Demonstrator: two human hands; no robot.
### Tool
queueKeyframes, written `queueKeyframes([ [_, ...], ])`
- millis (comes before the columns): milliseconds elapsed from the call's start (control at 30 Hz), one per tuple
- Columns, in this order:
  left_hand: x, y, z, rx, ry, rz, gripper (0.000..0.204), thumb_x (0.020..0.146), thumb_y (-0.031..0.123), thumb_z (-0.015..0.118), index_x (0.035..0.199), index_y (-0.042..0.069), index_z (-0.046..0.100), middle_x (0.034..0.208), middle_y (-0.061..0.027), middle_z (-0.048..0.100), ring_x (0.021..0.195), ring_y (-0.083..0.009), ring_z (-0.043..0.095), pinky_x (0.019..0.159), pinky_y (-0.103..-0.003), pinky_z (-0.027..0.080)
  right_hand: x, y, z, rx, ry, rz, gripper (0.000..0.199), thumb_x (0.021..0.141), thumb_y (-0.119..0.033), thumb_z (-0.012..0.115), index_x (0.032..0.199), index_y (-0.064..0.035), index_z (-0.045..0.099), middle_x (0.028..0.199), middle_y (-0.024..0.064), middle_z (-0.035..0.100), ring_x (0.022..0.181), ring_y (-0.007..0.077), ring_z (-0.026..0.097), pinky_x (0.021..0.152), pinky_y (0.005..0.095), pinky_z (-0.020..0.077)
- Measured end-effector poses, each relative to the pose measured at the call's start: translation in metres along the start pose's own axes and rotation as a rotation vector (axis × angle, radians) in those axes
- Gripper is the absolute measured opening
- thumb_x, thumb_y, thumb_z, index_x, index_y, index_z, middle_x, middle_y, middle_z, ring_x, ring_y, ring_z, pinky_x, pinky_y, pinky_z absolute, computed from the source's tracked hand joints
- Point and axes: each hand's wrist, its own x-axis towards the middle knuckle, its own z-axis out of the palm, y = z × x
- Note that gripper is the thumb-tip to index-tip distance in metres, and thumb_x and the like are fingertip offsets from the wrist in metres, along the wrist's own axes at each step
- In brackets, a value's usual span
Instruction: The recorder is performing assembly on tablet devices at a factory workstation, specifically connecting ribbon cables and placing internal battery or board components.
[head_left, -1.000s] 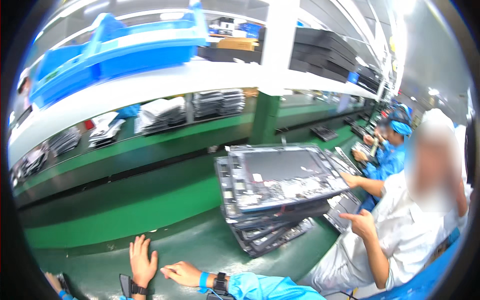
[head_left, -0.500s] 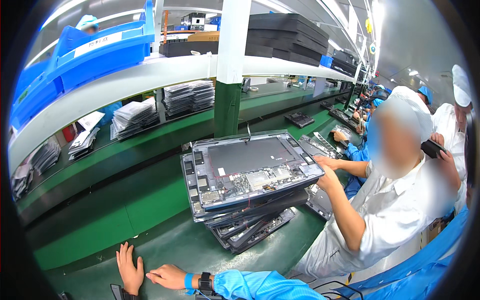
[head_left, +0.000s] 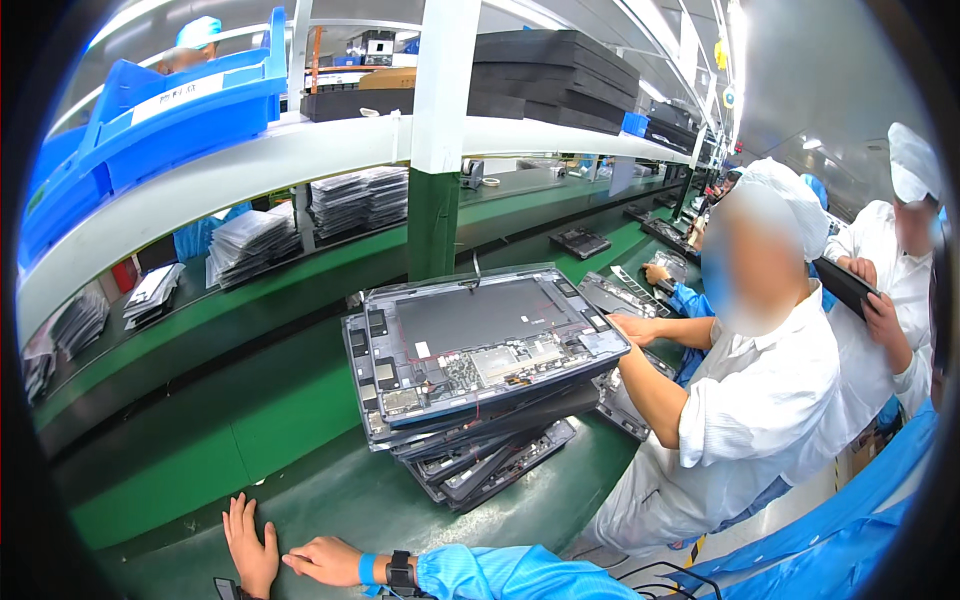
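My left hand (head_left: 250,548) rests palm down at the near edge of the green workbench (head_left: 300,525), fingers stretched out and holding nothing. Just right of it lies my right hand (head_left: 328,560), its fingers reaching toward the left one, loosely bent and without anything visible in them. A dark strap and a blue band sit on my right wrist. Beyond both hands stands an uneven stack of opened, tablet-like devices (head_left: 470,345), the top one showing its circuit board and black battery area. Neither of my hands touches the stack; a co-worker's hands (head_left: 635,330) are at its right corner.
A co-worker in white (head_left: 765,370) stands close on the right; another behind holds a dark flat device (head_left: 848,285). A green-and-white post (head_left: 435,170) rises behind the stack. Blue bins (head_left: 185,110) sit on the shelf above, with piles of flat, clear-wrapped sheets (head_left: 250,245) below.
The view has shifted slightly, so the stack and bench appear farther left. My hands remain by the bench edge. The co-worker behind shows more of the dark device.
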Motion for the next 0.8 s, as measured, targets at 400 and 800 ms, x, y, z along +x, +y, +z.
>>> queueKeyframes([
  [400,0.003,-0.005,-0.001,0.04,-0.01,0.023,0.049,0.086,0.014,0.059,0.132,0.0,0.05,0.147,-0.0183,0.043,0.141,-0.0358,0.035,0.119,-0.051,0.019,0.004,-0.001,-0.002,0.009,0.0,0.002,0.045,0.102,-0.036,0.045,0.081,-0.0014,0.065,0.068,0.0166,0.065,0.066,0.0379,0.063,0.068,0.0457,0.0495],
  [800,0.001,-0.002,0.001,0.034,-0.001,0.028,0.048,0.087,0.014,0.058,0.132,-0.001,0.05,0.147,-0.0184,0.044,0.14,-0.0365,0.036,0.119,-0.051,0.02,0.0,-0.002,-0.004,0.016,-0.014,0.02,0.044,0.102,-0.036,0.045,0.083,-0.0017,0.064,0.07,0.0159,0.066,0.067,0.038,0.063,0.068,0.0455,0.0501],
])
